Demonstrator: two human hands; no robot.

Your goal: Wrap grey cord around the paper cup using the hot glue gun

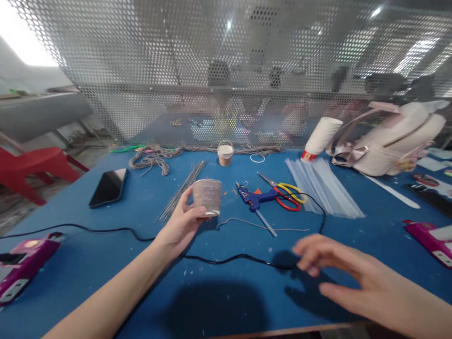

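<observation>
My left hand [183,219] grips a small cup [207,197] wrapped in grey cord, tilted a little above the blue table. Over the table's right front, my right hand [328,263] hovers with fingers apart and nothing in them, slightly blurred. A black cable [243,257] runs below it. Beyond the hands lie a blue glue gun [259,197] with a clear glue stick in its back, and scissors [289,195] with red and yellow handles. A loose grey cord [247,221] stretches across the table in front of the glue gun.
At the back stand a small lidded bucket [225,155] and stacked paper cups [323,136] before a perforated metal screen. Translucent strips [325,188], thin wires [181,193], a phone [108,187] and grey cord bundles lie around. Purple power strips [26,268] flank both sides; a bag [391,136] is right.
</observation>
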